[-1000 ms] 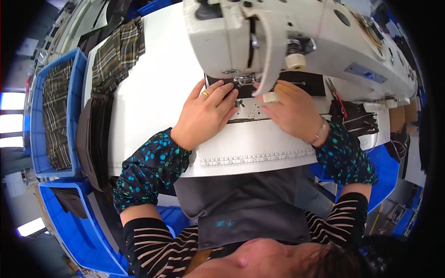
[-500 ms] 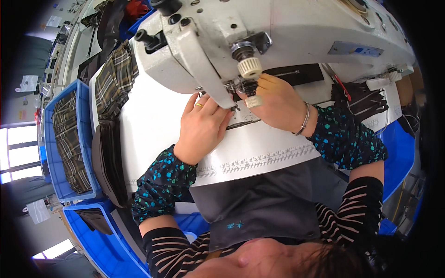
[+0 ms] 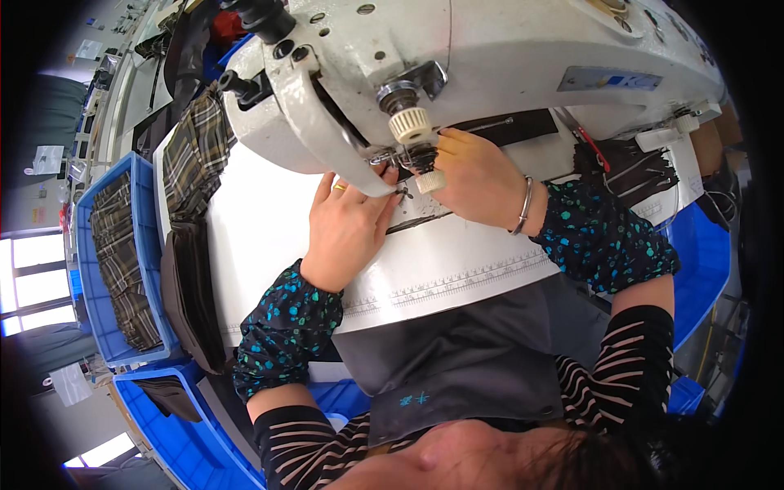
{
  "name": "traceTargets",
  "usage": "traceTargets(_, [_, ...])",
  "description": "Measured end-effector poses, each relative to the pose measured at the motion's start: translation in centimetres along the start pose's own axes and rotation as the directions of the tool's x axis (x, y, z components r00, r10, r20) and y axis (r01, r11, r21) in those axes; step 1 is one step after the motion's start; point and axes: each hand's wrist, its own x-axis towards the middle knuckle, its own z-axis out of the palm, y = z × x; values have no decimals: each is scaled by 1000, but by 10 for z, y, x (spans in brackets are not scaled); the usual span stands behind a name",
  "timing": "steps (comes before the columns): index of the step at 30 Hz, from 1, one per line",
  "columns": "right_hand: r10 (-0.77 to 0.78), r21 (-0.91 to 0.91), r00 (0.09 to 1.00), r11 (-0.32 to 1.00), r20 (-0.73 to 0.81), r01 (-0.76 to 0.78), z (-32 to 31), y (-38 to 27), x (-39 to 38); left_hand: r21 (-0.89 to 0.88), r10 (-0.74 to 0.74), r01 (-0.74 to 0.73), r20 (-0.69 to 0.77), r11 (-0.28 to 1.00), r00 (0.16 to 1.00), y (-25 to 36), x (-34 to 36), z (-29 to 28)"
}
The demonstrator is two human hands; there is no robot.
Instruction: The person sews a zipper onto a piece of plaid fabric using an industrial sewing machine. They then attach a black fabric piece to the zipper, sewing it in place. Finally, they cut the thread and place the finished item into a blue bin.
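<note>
A white sewing machine (image 3: pixel 490 57) reaches across the top of the view, its needle area in front of both hands. My left hand (image 3: pixel 347 229), a ring on one finger, rests on the white bed left of the presser foot. Its thumb and forefinger come together there, tips partly behind the machine head; what they pinch is hidden. My right hand (image 3: pixel 478 180) curls inward right of the needle, fingertips hidden behind the cream tension knob (image 3: pixel 410 125). Against its fingers lies a dark fabric strip with a zipper (image 3: pixel 523 125), running off to the right.
Red-handled snips (image 3: pixel 592 147) and dark zippers (image 3: pixel 633 175) lie on the right. Folded plaid cloth (image 3: pixel 192 155) and stacked brown pieces (image 3: pixel 192 302) sit left, beside a blue bin (image 3: pixel 151 229) of plaid pieces. A printed ruler (image 3: pixel 449 286) follows the bed's front edge.
The view has shifted slightly, so the machine appears a little further left. My left thumb and forefinger have moved closer to the needle area; my right hand stays beside the zipper strip.
</note>
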Motion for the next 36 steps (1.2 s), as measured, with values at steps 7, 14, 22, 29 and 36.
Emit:
traceTargets(7, [28, 37, 1000, 999, 12, -29, 0, 0, -1, -18, 25, -25, -17, 1000, 1000, -1, 2, -1])
traceTargets(14, [44, 61, 999, 997, -26, -42, 0, 0, -1, -42, 23, -23, -17, 999, 1000, 1, 2, -3])
traceTargets(22, [63, 97, 998, 993, -24, -61, -3, -3, 1, -1, 38, -38, 4, 999, 999, 0, 2, -5])
traceTargets(29, [101, -9, 995, 995, -7, -102, -23, 1, 2, 149, 18, -16, -15, 989, 1000, 1, -5, -4])
traceTargets(36, [-50, -22, 995, 998, 90, 52, -40, -39, -10, 54, 40, -41, 24, 998, 999, 3, -14, -5])
